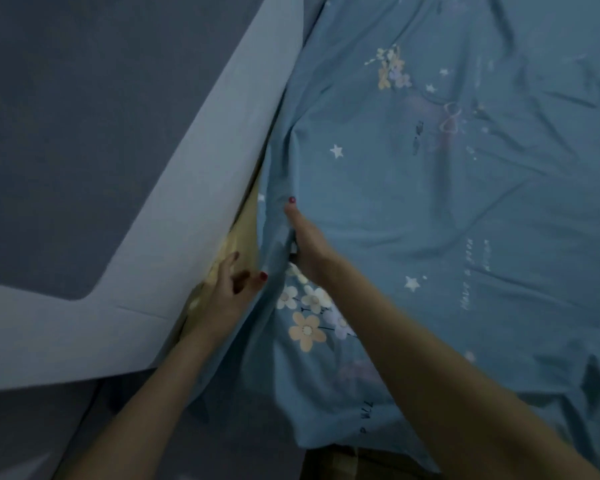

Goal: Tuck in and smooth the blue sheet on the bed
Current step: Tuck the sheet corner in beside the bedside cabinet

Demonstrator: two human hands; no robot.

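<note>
The blue sheet (447, 202), printed with flowers and stars, lies wrinkled over the bed on the right. Its left edge hangs in a fold beside a pale yellow mattress side (248, 230). My left hand (227, 296) reaches into the gap between that mattress side and the padded frame. Its fingers are loosely spread, and its thumb touches the sheet fold. My right hand (307, 245) grips the fold of the sheet at the mattress edge. The thumb lies along the top, and the fingers are hidden under the cloth.
A light blue-grey padded frame (174, 202) with a dark grey panel (94, 126) runs diagonally along the bed's left side, close against the mattress. A brown surface (329, 462) shows below the sheet's near edge.
</note>
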